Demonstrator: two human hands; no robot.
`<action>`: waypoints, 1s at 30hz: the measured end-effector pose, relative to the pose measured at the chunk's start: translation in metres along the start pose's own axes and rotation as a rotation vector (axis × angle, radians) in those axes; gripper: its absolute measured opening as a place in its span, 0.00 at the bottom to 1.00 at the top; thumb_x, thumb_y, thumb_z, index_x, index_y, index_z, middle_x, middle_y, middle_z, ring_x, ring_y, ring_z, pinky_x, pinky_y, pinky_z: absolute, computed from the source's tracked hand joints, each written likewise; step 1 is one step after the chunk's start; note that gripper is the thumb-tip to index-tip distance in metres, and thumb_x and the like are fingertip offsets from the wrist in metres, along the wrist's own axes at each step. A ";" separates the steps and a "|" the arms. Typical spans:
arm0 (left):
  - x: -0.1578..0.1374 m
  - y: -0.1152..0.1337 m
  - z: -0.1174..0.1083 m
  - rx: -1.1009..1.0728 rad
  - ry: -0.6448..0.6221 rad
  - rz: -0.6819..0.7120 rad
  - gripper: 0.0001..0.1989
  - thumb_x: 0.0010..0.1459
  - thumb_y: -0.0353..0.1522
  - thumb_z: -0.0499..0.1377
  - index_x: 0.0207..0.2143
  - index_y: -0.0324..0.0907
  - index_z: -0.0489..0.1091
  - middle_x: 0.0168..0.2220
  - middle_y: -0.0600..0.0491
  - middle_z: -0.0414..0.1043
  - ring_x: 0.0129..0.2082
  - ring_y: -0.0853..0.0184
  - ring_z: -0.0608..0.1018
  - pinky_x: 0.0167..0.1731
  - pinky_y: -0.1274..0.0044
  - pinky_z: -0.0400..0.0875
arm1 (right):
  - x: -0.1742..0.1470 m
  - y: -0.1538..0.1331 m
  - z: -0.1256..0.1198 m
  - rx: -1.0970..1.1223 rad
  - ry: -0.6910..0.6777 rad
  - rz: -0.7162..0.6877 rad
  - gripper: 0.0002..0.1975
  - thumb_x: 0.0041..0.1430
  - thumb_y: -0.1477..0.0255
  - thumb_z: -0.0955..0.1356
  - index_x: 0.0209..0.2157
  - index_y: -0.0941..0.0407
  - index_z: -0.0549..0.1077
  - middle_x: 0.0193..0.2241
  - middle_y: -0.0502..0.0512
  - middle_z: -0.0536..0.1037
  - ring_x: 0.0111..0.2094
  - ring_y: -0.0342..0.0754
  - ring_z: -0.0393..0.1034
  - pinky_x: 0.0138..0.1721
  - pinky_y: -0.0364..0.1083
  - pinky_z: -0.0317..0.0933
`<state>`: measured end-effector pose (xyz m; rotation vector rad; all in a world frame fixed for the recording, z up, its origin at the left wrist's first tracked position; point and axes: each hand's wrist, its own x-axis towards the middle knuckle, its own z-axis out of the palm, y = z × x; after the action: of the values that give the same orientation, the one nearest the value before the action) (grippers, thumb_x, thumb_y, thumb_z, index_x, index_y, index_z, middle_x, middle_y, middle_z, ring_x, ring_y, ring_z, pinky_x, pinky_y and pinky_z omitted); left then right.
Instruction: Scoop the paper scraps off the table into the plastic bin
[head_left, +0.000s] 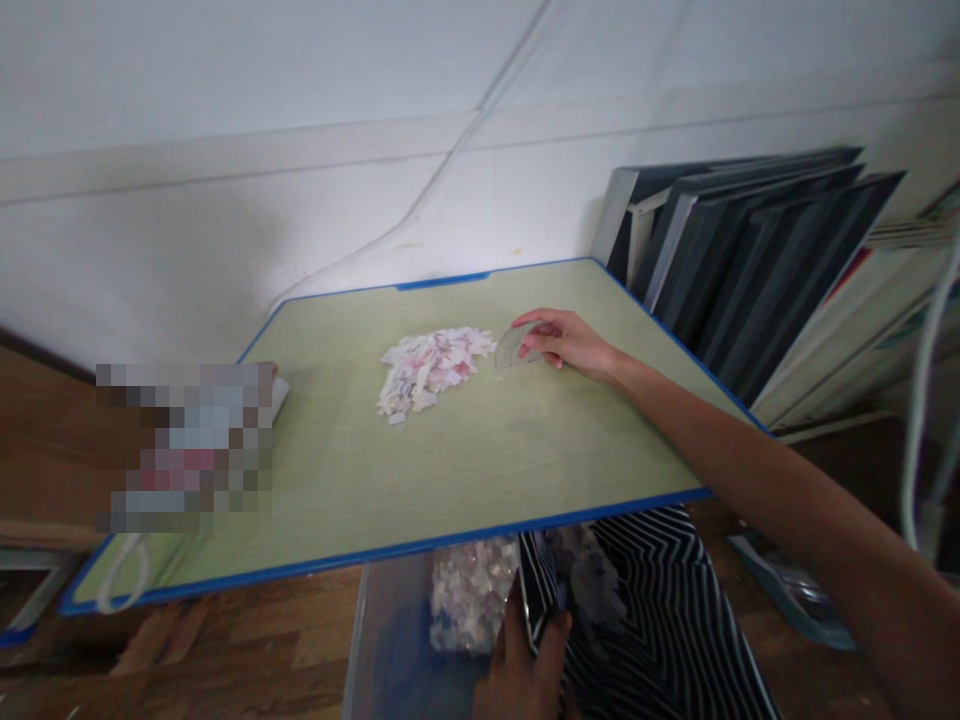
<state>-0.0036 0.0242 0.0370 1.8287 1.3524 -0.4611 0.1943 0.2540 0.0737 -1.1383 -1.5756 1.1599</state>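
Scraps: torn paper (pixel 435 370), white and pink, heaped loosely around the middle of the green surface (pixel 337 480), rather nearer its back edge than its front. Light, loose bits could scatter under a quick swipe or a puff of air.
Protractor: clear plastic (pixel 507 352), upright or tilted, at the heap's right end; whether it touches the paper cannot be told. Tipped too far, its curved rim could ride over flat pieces and leave them behind.
Right hand: fingers and thumb pinch the protractor (pixel 566 342), the arm reaching in over the right edge. A loose pinch could let the thin plastic twist; a low forearm could brush the paper.
Left hand: below the front edge, gripping the rim of a striped piece (pixel 652 600), bag or cloth, I cannot tell (pixel 525 670). If that grip slackens, the rim could fold inward and narrow the opening.
Bin: clear plastic (pixel 358 620), below the front edge, with pale bits inside. Paper going over the edge beside it could land on the floor (pixel 315 630).
Left edge: a blurred object (pixel 195 440) with a white loop (pixel 144 570) near the front left corner; a sleeve could snag there.
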 end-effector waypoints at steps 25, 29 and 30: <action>-0.001 0.000 0.001 0.022 0.003 0.001 0.33 0.45 0.22 0.50 0.57 0.43 0.54 0.61 0.37 0.39 0.55 0.53 0.61 0.46 0.68 0.64 | -0.003 -0.006 0.008 -0.170 0.005 -0.015 0.14 0.51 0.80 0.65 0.42 0.64 0.68 0.23 0.49 0.71 0.12 0.31 0.52 0.11 0.35 0.48; -0.001 -0.002 0.004 0.050 0.057 0.025 0.33 0.45 0.22 0.49 0.56 0.43 0.55 0.62 0.39 0.40 0.56 0.54 0.60 0.46 0.70 0.64 | -0.003 -0.006 0.017 -0.136 -0.052 -0.039 0.13 0.52 0.79 0.65 0.42 0.63 0.68 0.22 0.49 0.71 0.12 0.31 0.53 0.10 0.34 0.49; -0.001 -0.001 0.004 0.055 0.068 0.031 0.33 0.45 0.22 0.49 0.56 0.43 0.56 0.62 0.39 0.40 0.56 0.54 0.61 0.46 0.71 0.64 | -0.004 -0.006 0.020 -0.124 -0.070 -0.042 0.13 0.52 0.78 0.66 0.41 0.63 0.68 0.22 0.48 0.70 0.12 0.31 0.53 0.10 0.34 0.49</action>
<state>-0.0046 0.0204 0.0349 1.9236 1.3668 -0.4266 0.1750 0.2452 0.0750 -1.1499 -1.7375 1.0974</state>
